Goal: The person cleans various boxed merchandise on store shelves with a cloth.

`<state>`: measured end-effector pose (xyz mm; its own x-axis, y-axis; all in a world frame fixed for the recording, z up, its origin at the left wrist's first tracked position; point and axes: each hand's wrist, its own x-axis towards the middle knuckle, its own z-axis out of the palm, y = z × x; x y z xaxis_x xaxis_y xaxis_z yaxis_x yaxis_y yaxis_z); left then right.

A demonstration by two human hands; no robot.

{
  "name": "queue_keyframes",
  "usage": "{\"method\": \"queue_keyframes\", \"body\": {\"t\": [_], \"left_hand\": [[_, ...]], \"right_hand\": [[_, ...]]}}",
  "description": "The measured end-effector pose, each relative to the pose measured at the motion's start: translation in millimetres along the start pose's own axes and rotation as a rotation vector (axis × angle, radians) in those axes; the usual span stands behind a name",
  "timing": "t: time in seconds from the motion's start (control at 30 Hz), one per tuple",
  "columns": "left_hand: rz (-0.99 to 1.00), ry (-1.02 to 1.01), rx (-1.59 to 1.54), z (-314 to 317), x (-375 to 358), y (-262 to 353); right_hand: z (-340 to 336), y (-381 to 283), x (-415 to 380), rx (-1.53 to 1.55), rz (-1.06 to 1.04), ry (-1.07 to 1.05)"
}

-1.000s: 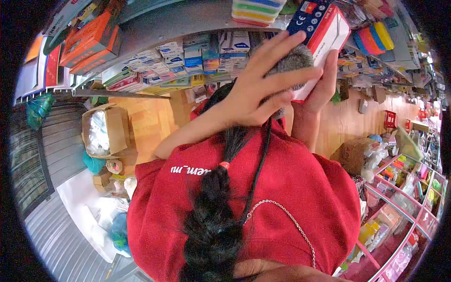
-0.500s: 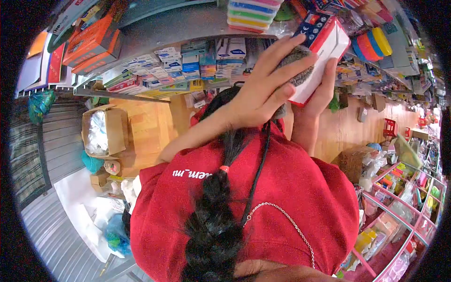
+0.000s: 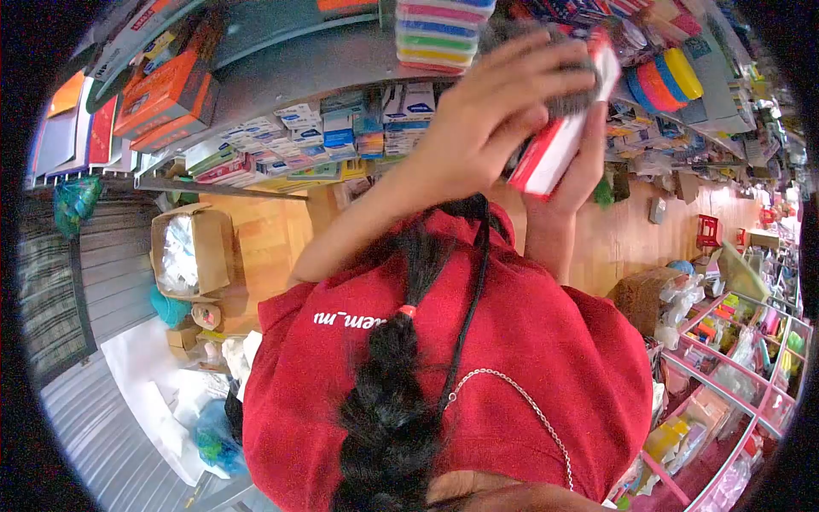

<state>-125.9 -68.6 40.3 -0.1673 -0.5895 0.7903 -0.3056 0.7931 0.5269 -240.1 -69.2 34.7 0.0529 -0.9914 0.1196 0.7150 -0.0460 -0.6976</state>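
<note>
A red, white and dark blue box (image 3: pixel 553 160) is held up near the shelf, tilted, with a narrow side showing. My right hand (image 3: pixel 583 169) grips it from the right and below, the fingers partly hidden behind it. My left hand (image 3: pixel 503 107) is bent around a fuzzy dark grey cloth (image 3: pixel 570 104) and lies over the upper left of the box. Motion blurs its fingers and the cloth, and whether the cloth touches the box is hard to tell.
Stacked colourful containers (image 3: pixel 437 32) stand on the grey shelf (image 3: pixel 299 64) just left of my hands. Orange boxes (image 3: pixel 166 98) sit farther left. Coloured rolls (image 3: pixel 665 81) are at the right. A cardboard carton (image 3: pixel 217 252) stands on the wooden floor.
The box has turned so that less of its dark blue printed face shows. My left hand has shifted slightly up with the grey cloth, and the view has shifted a little.
</note>
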Motion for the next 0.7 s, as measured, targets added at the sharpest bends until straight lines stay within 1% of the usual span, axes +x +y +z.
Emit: {"method": "queue_keyframes", "body": {"t": [0.03,0.1,0.17,0.23,0.27,0.3,0.33,0.43,0.5,0.57,0.6,0.67,0.7], "left_hand": [[-0.016,-0.026,-0.076,4.0,-6.9,0.6],[-0.002,-0.051,-0.030,10.3,-20.3,4.9],[0.061,0.068,0.122,22.8,-34.9,-0.5],[0.135,0.198,0.260,32.0,-32.2,-3.1],[0.180,0.271,0.320,37.4,-25.8,-5.9],[0.228,0.345,0.380,39.5,-19.0,-7.9],[0.276,0.341,0.435,33.6,-8.9,-7.3],[0.277,0.140,0.472,11.9,1.0,4.9],[0.281,0.220,0.421,12.2,-0.7,1.8],[0.284,0.267,0.328,9.4,-1.8,-3.5],[0.368,0.345,0.344,9.3,2.9,-5.1],[0.297,0.322,0.211,3.0,5.7,0.3],[0.257,0.310,0.148,-1.7,6.8,3.2]], "right_hand": [[-5.9,-6.5,5.6,-0.025,-0.008,0.036],[-16.4,-13.2,17.5,-0.081,-0.085,0.153],[-17.6,-11.1,20.1,0.005,-0.119,0.192],[-9.5,-4.0,14.4,0.130,-0.122,0.221],[-2.3,-2.2,8.6,0.039,-0.052,0.338],[4.5,1.7,-1.1,-0.058,-0.057,0.269],[10.5,6.3,-10.7,-0.154,-0.064,0.196],[-6.5,15.6,-14.8,0.339,0.113,0.035],[-3.7,21.4,-16.2,0.149,0.075,0.153],[0.3,17.5,-19.5,0.210,0.061,0.027],[0.7,14.1,-21.7,0.235,0.053,-0.034],[-6.8,12.7,-18.4,0.324,0.056,-0.173],[-2.5,12.5,-18.4,0.219,0.051,-0.064]]}}
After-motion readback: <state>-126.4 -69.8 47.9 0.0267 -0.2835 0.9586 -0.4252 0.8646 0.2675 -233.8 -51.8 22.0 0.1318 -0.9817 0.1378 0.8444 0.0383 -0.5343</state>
